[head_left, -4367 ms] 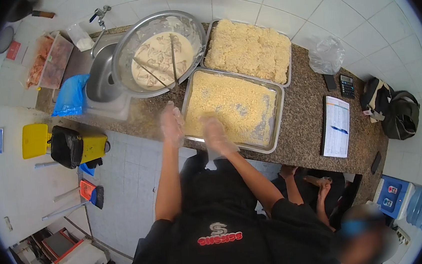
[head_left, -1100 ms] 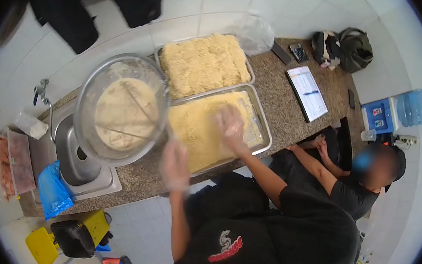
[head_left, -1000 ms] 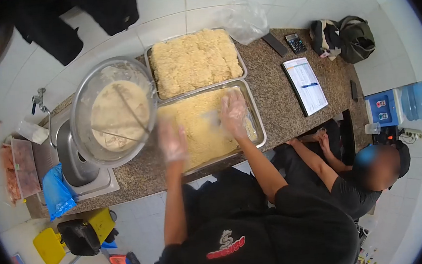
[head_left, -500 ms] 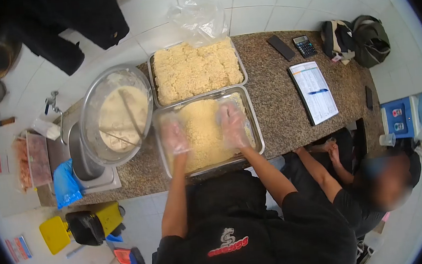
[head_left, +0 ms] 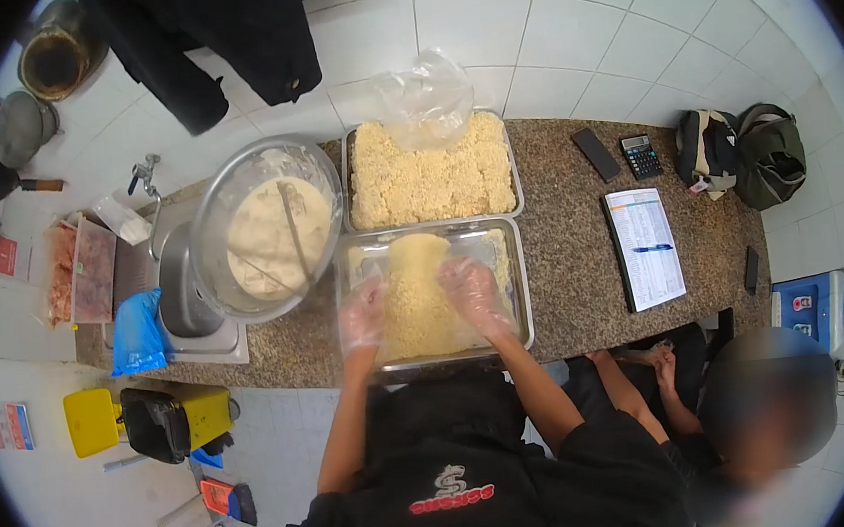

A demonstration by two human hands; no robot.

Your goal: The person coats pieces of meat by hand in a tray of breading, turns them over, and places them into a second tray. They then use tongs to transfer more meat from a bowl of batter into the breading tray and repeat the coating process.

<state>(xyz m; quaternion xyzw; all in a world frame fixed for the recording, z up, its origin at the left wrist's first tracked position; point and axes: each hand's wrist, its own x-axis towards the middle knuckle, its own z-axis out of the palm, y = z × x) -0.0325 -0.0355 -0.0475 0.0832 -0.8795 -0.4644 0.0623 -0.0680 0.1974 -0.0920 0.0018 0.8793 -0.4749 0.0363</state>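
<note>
A metal tray [head_left: 520, 305] on the counter holds pale yellow crumbs [head_left: 415, 299], heaped in a band down its middle. My left hand [head_left: 363, 314], in a clear plastic glove, is at the left side of the crumbs, its fingers smeared by motion. On the right side of the crumbs is my right hand [head_left: 475, 294], gloved too, with its fingers curled; whether crumbs are in it is hidden. Behind lies a second tray [head_left: 515, 170] full of crumb-coated pieces [head_left: 430, 177], with a clear plastic bag [head_left: 428, 102] over its back edge.
A large bowl of batter [head_left: 274, 236] with sticks in it stands left, beside the sink [head_left: 188, 284] and a blue bag [head_left: 137, 334]. To the right are an open notebook [head_left: 647, 249], a calculator [head_left: 641, 157], a phone [head_left: 595, 154] and bags. Another person [head_left: 667, 372] sits at lower right.
The camera view has shifted, so the trays appear lower and further right. Both hands remain over the front tray, and my right hand's fingers look more curled.
</note>
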